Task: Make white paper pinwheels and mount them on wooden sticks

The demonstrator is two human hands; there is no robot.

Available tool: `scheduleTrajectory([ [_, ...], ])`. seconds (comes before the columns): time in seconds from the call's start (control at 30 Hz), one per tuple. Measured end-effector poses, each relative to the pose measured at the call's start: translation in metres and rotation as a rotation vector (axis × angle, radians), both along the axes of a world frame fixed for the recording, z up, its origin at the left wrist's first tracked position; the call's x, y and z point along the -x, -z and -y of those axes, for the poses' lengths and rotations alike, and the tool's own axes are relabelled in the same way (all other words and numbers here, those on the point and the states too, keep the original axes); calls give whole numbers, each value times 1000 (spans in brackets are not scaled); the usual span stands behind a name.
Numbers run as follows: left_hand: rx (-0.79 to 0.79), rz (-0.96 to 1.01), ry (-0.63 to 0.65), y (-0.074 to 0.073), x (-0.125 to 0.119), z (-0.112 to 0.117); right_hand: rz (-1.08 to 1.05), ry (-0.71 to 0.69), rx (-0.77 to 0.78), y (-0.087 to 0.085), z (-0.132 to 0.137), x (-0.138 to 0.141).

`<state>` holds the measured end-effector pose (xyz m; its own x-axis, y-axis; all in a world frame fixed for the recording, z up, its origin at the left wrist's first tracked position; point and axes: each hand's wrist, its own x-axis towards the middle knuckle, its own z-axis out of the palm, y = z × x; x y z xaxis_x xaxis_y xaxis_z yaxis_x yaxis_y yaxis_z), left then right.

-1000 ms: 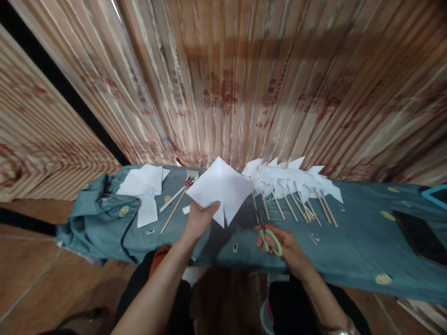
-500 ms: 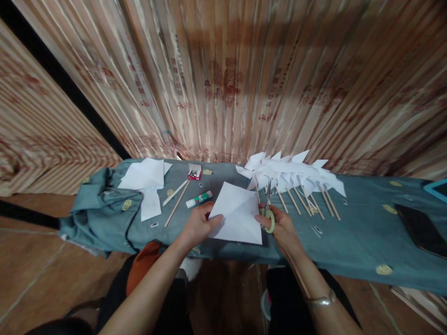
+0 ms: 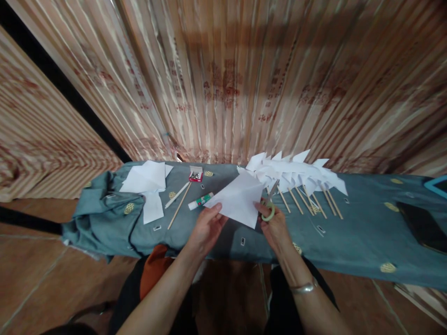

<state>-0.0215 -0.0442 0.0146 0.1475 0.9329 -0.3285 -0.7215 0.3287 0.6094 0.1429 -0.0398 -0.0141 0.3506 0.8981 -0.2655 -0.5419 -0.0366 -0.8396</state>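
A white sheet of paper (image 3: 240,199) with fold creases is held tilted above the cloth-covered table. My left hand (image 3: 208,228) pinches its lower left edge between thumb and fingers. At the sheet's right edge is my right hand (image 3: 274,228), with the scissors (image 3: 268,211) by their pale green handles; its thumb lies against the paper. The scissor blades point up and away, beside the paper. Just beyond them lies a row of overlapping white paper pinwheels (image 3: 293,170) on wooden sticks (image 3: 296,201).
Left of my hands lie a glue stick (image 3: 200,201), an open red box of small metal pins (image 3: 196,174), a stick (image 3: 179,205), a white pencil-like rod (image 3: 176,195) and white paper sheets (image 3: 146,177). A dark phone (image 3: 422,225) rests at the right. A striped curtain (image 3: 223,83) hangs behind.
The paper has been turned and raised away from me, with its corner now nearer the pinwheels. My left hand has shifted right along its lower edge, and the scissors tilt more to the right.
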Motion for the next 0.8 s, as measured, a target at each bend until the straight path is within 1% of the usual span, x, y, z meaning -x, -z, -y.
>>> scheduleTrajectory([
  [0.13,86,-30,-92,-3,-10,-4,63,-51,-15,4,2,2],
  [0.2,125,-57,-146,-5,-13,-6,118,-100,-22,6,5,-2],
  [0.27,132,-86,-188,-6,-13,-9,162,-162,-31,8,10,-7],
  [0.33,111,-104,-220,-8,-11,-12,205,-256,-46,9,16,-14],
  [0.47,61,-122,-291,-13,1,-21,334,-541,-111,10,30,-26],
  [0.6,21,-149,-382,-18,10,-30,343,-787,-114,14,41,-31],
  [0.7,7,-187,-416,-20,13,-34,334,-903,-94,17,47,-29],
  [0.8,-3,-213,-403,-20,14,-35,343,-944,-70,17,50,-25],
])
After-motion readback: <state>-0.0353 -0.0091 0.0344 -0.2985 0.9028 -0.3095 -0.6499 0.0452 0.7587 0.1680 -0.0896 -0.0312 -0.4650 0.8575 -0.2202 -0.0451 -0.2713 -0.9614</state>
